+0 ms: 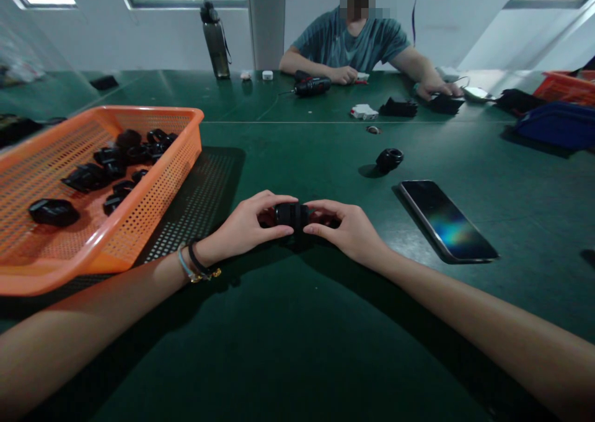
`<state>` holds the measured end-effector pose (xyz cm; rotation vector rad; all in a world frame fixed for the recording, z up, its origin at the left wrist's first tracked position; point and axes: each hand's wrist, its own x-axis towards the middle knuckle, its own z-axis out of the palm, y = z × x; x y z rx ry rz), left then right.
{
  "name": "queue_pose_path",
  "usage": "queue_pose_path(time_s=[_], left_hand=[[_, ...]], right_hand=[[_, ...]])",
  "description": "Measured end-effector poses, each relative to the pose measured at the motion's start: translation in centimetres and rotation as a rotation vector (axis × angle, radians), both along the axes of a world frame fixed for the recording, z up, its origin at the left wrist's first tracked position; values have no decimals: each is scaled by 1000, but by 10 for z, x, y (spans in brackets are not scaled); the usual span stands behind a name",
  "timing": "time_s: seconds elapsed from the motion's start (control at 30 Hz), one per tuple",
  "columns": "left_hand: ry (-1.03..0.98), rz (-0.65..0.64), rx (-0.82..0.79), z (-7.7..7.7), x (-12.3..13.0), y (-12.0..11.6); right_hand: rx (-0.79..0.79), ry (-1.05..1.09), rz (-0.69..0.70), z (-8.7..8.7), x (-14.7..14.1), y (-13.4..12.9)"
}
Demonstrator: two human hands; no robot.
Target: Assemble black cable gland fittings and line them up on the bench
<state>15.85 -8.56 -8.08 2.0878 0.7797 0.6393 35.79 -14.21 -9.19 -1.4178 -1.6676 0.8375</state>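
A small black cylindrical part (292, 215) is held level just above the green table (279, 347), between my two hands. My left hand (253, 219) grips its left end between thumb and fingers. At its right end, my right hand (346, 224) pinches it the same way. A similar black part (389, 160) stands alone on the table, beyond my right hand. The orange basket (162, 199) on the left holds several black parts (88, 177). To the right of my right hand lies a phone (446, 219) with a dark, reflecting screen.
Across the table sits a person (348, 44) with both hands near small items. A black power drill (312, 86), a grey bottle (217, 47), white pieces (363, 111) and black pieces (398, 107) are at the far side. A blue bin (558, 126) is at the far right.
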Motion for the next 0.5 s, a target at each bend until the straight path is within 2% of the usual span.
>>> queue_pose_path(time_s=[0.5], left_hand=[[3,-7,-6,0,-1,0]], right_hand=[[-1,-32,-21,2,-1,0]])
